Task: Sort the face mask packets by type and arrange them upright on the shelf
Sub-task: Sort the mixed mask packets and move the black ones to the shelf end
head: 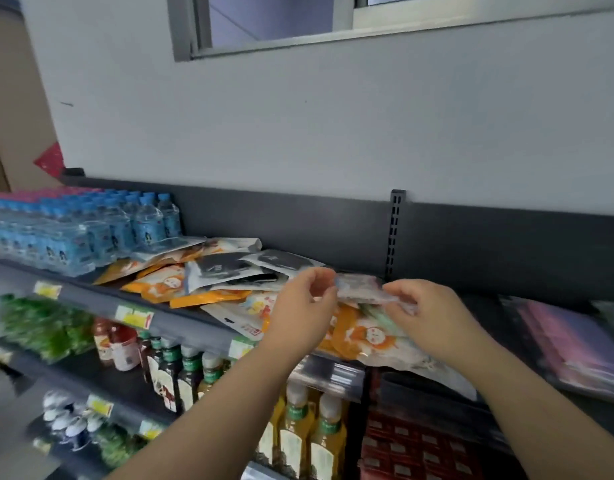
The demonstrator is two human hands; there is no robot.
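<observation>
While yellow oil bottles (pixel 298 431) and red boxes (pixel 402 448) stand on the lower shelf nearest us, both arms reach up over the top shelf (pixel 188 329). The left hand (pixel 300 306) pinches the left end of a pale, blurry mask packet (pixel 362 289) between thumb and curled fingers, and the right hand (pixel 428 315) curls round its right end. The packet hangs just above a loose pile of packets (pixel 201 282), orange and black ones lying flat and overlapping. To the right, purple packets (pixel 568 344) lie flat too. Farther left, water bottles (pixel 101 230) stand in rows by the dark back panel (pixel 298 220), with the white wall (pixel 333 116) and a window (pixel 264 22) above.
</observation>
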